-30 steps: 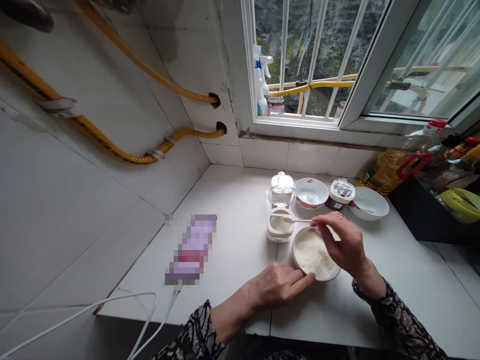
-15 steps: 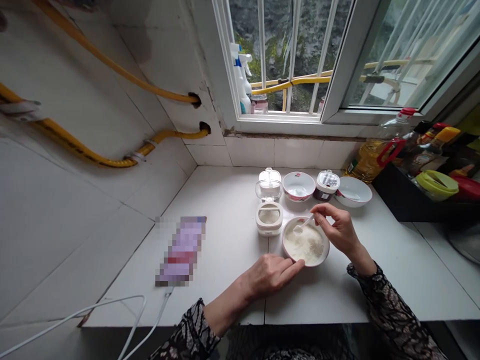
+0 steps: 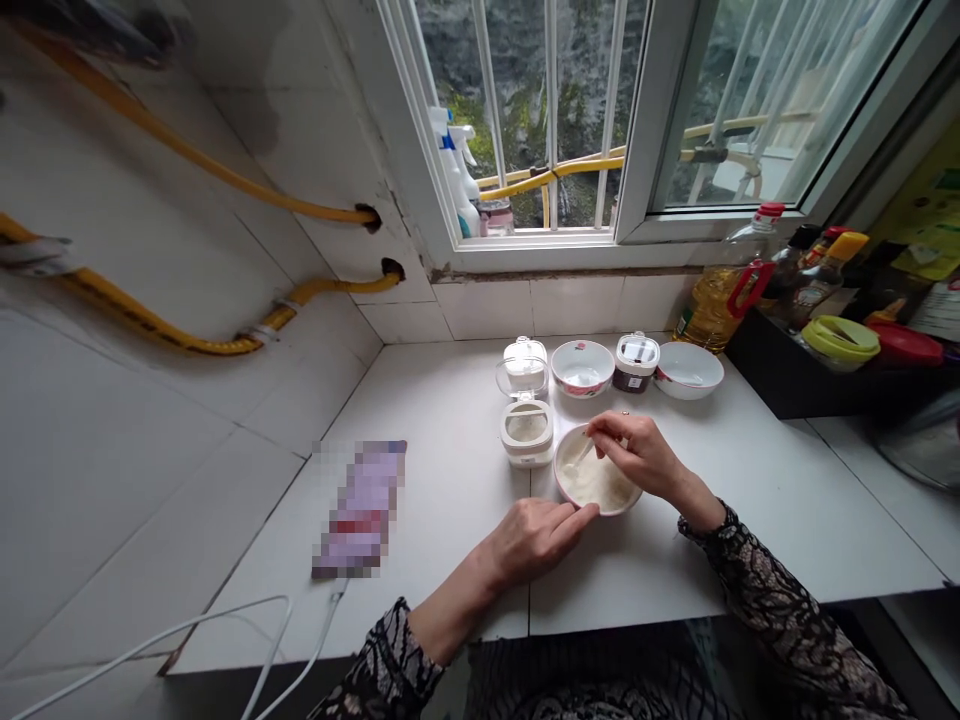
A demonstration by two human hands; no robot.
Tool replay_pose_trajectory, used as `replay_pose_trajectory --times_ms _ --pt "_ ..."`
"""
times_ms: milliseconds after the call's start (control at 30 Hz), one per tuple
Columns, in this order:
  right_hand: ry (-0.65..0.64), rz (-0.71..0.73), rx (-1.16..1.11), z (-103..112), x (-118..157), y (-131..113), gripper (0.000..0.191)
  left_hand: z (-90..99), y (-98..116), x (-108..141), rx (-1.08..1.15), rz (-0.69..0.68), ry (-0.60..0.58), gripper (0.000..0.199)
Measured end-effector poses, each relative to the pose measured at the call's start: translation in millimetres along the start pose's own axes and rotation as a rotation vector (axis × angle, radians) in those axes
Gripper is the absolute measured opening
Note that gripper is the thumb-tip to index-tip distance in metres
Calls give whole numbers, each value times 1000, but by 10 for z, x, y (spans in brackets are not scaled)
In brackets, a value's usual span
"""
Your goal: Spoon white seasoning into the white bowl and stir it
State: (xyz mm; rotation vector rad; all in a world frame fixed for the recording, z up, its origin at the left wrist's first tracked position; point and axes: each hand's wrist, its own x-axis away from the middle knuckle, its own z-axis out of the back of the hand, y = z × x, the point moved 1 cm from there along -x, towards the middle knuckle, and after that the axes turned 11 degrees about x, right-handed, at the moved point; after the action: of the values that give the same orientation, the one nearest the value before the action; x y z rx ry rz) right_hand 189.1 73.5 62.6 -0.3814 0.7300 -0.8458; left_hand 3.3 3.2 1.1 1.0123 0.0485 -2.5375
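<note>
A white bowl with a pinkish rim (image 3: pixel 559 482) stands on the counter, holding white powder (image 3: pixel 604 487). My left hand (image 3: pixel 532 537) grips the near-left edge of this bowl, with fingers against its rim. Between the thumb and fingers of my right hand (image 3: pixel 637 455) is the handle of a small white spoon (image 3: pixel 582 458). The spoon tilts down to the left, its tip in the powder. Just left of the bowl sits a white seasoning jar (image 3: pixel 527 440) with its clear lid raised.
Behind are another white jar (image 3: pixel 525 358), two bowls (image 3: pixel 583 370) (image 3: pixel 688 371) and a dark-bodied jar (image 3: pixel 637 362). An oil bottle (image 3: pixel 716 300) and a black box (image 3: pixel 772 375) of bottles stand right. A blurred phone-like object (image 3: pixel 362 510) with a white cable (image 3: pixel 322 630) lies left.
The view has shifted slightly. My right hand has moved left over the bowl, and the spoon tip sits lower in the powder. My left hand keeps its hold on the bowl.
</note>
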Motion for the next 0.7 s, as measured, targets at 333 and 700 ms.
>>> replay_pose_trajectory --times_ms 333,700 --pt "36 -326 -380 55 -72 117 14 -30 -16 20 -4 -10 29 21" --pt "146 -506 -603 130 -148 252 17 -14 -20 -10 5 -15 32 22"
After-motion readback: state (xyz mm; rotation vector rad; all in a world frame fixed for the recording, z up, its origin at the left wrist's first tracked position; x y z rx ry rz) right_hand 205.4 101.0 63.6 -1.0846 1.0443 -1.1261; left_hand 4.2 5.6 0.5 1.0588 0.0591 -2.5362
